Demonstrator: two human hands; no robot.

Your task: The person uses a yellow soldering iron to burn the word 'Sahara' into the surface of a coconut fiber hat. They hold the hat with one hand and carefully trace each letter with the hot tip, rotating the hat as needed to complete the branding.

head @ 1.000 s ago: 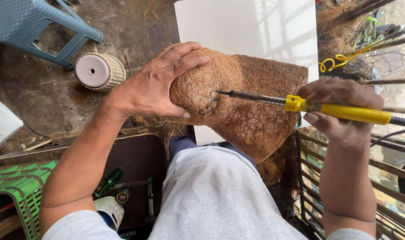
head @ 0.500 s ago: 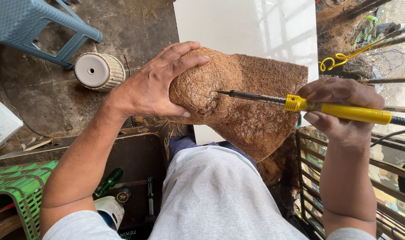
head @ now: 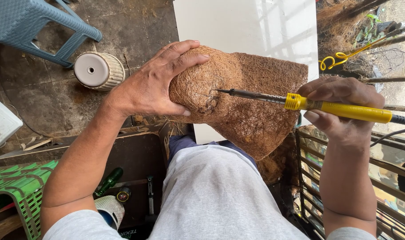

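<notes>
My left hand (head: 154,86) grips the rounded end of a brown coconut-fibre sheet (head: 251,113) that is bent into a dome, held above my lap. My right hand (head: 340,106) holds a yellow-handled soldering iron (head: 340,109) by its handle. Its dark metal tip touches the fibre at a dark spot just right of my left thumb. A black cord runs off the handle to the right edge.
A white board (head: 247,26) lies behind the fibre. A blue plastic stool (head: 42,31) and a white ribbed pot (head: 98,71) stand at the upper left. A green crate (head: 16,186) and a dark toolbox with tools (head: 127,178) sit lower left. Metal racks (head: 389,178) stand at the right.
</notes>
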